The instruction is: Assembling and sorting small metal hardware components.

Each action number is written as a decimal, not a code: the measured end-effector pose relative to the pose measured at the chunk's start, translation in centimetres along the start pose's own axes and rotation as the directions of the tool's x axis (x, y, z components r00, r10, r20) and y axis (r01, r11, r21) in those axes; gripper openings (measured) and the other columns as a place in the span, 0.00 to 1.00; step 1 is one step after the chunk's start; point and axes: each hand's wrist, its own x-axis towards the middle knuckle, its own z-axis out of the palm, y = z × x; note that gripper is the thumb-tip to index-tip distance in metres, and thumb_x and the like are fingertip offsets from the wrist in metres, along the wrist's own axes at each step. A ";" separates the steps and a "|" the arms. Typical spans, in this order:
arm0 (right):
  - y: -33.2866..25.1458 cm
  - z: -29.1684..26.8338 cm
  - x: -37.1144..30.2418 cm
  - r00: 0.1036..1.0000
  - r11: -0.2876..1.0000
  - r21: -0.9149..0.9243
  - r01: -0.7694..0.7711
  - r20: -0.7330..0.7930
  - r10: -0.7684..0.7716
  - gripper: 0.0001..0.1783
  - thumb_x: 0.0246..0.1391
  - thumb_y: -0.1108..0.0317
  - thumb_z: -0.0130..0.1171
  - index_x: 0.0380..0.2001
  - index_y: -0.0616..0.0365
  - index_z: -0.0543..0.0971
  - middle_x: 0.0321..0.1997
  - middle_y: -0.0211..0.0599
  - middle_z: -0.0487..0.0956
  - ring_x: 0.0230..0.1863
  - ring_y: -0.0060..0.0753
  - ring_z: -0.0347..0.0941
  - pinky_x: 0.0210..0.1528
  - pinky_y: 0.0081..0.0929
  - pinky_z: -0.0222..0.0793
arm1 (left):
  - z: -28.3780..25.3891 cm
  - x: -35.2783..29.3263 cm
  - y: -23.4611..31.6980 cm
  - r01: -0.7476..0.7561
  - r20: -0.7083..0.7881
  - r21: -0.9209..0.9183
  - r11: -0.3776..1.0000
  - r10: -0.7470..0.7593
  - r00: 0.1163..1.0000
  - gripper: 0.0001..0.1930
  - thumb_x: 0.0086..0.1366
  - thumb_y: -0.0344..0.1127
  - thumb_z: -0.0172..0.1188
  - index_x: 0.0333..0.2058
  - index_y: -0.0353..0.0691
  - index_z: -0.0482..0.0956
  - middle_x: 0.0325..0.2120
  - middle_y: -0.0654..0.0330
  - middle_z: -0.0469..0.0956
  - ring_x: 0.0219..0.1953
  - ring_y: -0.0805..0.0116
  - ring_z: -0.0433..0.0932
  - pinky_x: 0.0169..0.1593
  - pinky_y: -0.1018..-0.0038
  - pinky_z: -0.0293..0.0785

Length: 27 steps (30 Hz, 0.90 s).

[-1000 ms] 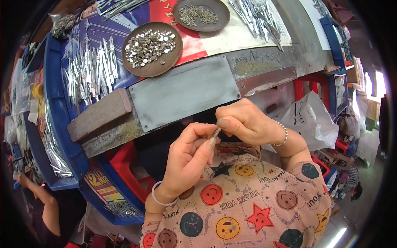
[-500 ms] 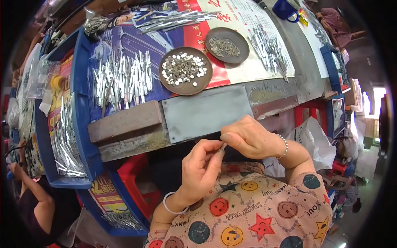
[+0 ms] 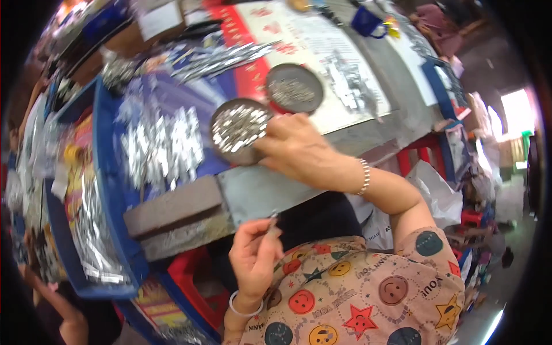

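My left hand [image 3: 256, 256] is raised in front of my body, thumb and fingertips pinching a small metal piece [image 3: 273, 218] whose shape is too blurred to make out. My right hand [image 3: 302, 150] reaches over the bench, its curled fingers at the right rim of a round brown dish [image 3: 231, 154]. That dish holds a heap of small shiny, disc-like metal parts [image 3: 238, 127]. Whatever the right fingertips hold, if anything, is hidden. A grey metal plate [image 3: 253, 195] lies at the bench edge below my right hand.
A second round dish [image 3: 295, 87] with tiny parts stands behind. Slim metal pieces lie left [image 3: 164, 146], behind [image 3: 224, 60] and right [image 3: 349, 83]. A blue bin [image 3: 123, 244] and a wooden block [image 3: 175, 207] are at left; a blue mug [image 3: 367, 23] stands far right.
My right hand has left my left hand and moved forward and left to the dish of disc-like parts. My left hand has shifted slightly left and down, still pinching the small piece. The view has tilted.
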 end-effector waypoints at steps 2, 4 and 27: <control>-0.2 0.6 0.5 0.996 0.996 0.004 0.086 -0.009 -0.086 0.11 0.41 0.64 0.62 0.29 0.52 0.75 0.33 0.35 0.69 0.39 0.36 0.67 0.43 0.36 0.59 | 0.0 0.1 -0.1 -0.044 -0.097 -0.042 0.998 0.040 0.994 0.07 0.62 0.21 0.52 0.39 0.32 0.70 0.22 0.62 0.72 0.18 0.80 0.68 0.22 0.85 0.61; -0.1 1.4 0.6 0.990 0.988 -0.052 0.143 -0.011 -0.144 0.07 0.40 0.66 0.56 0.26 0.54 0.74 0.32 0.35 0.68 0.37 0.35 0.67 0.41 0.35 0.60 | 0.0 0.3 0.1 -0.075 -0.143 -0.020 0.997 0.071 0.987 0.06 0.61 0.21 0.53 0.37 0.32 0.71 0.23 0.61 0.73 0.17 0.80 0.67 0.21 0.84 0.61; -2.2 -3.7 -6.5 0.985 0.530 0.848 -0.023 -0.070 0.155 0.04 0.49 0.76 0.57 0.29 0.63 0.73 0.30 0.41 0.73 0.32 0.39 0.74 0.34 0.32 0.68 | 3.0 1.4 -0.3 -0.146 -0.090 -0.066 0.987 0.139 0.986 0.05 0.63 0.22 0.52 0.39 0.33 0.72 0.25 0.61 0.73 0.20 0.79 0.67 0.23 0.85 0.62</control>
